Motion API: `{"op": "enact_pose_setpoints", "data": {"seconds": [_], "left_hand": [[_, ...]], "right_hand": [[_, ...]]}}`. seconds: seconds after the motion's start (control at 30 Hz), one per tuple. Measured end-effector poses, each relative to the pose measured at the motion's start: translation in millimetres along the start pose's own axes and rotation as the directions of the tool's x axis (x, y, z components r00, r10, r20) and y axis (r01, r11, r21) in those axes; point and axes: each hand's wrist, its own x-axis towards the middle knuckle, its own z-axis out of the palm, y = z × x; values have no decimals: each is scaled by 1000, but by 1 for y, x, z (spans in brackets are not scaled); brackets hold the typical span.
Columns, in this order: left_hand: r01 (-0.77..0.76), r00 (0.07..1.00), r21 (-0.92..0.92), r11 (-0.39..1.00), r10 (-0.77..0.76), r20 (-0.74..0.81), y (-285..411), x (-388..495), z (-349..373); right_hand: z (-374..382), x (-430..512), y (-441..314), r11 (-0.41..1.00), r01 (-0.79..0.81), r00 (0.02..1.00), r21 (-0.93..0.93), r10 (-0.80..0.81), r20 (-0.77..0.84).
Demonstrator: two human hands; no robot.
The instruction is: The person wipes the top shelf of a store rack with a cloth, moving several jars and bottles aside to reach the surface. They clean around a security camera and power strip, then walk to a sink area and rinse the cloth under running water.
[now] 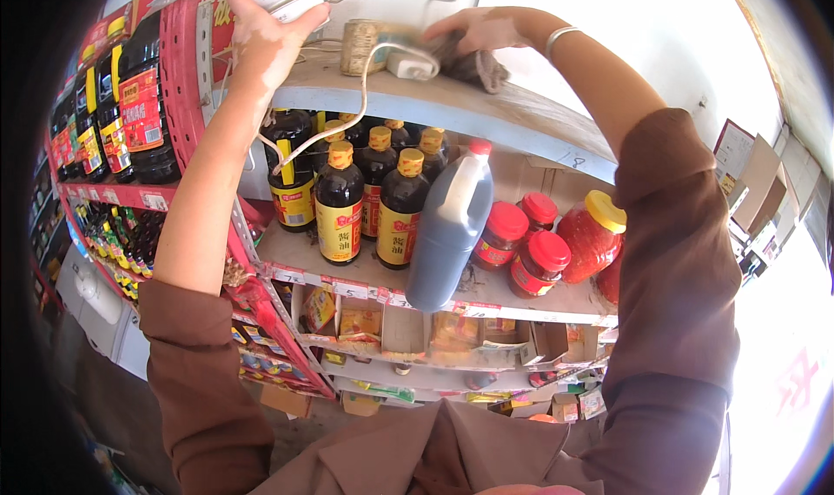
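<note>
My left hand [266, 42] grips a white security camera [290, 3] by its base, at the top left, above the upper shelf board. A white cable [363, 98] hangs in a loop over the front of that board. My right hand [485, 29] holds a dark grey cloth [479, 68] against the top shelf [534, 114], and motion blurs its fingertips. Beside the cloth sit a white power adapter [410, 65] and a worn, stained box [359, 45], whose right part is blurred.
Under the board stand several soy sauce bottles [339, 215], a large tilted-looking jug with a red cap [453, 228], red-lidded jars [537, 264] and a yellow-lidded jar [591, 234]. A red shelf upright [182, 71] rises at left, beside big dark bottles [140, 104]. Open cartons [404, 332] line the lower shelf.
</note>
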Motion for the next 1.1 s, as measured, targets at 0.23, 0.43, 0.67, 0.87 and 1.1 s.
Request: {"op": "enact_pose_setpoints", "data": {"seconds": [0.23,0.43,0.67,0.87,1.1], "left_hand": [[-12,1000,1,1000,12,9,-2,-3,-2],[-43,999,-101,994,46,29,-4,-4,-1],[-22,1000,-109,994,23,4,7,-9,-2],[5,1000,-193,981,-4,7,7,-10,-1],[-70,997,-169,983,63,-45,-11,-2,5]], "right_hand": [[8,-24,100,942,-304,947,-143,315,61],[7,-86,168,583,-550,688,-598,722,72],[-13,-81,121,670,-655,637,-350,738,222],[-10,-57,33,941,-315,949,125,312,39],[-13,-98,-29,939,-107,980,327,43,196]]}}
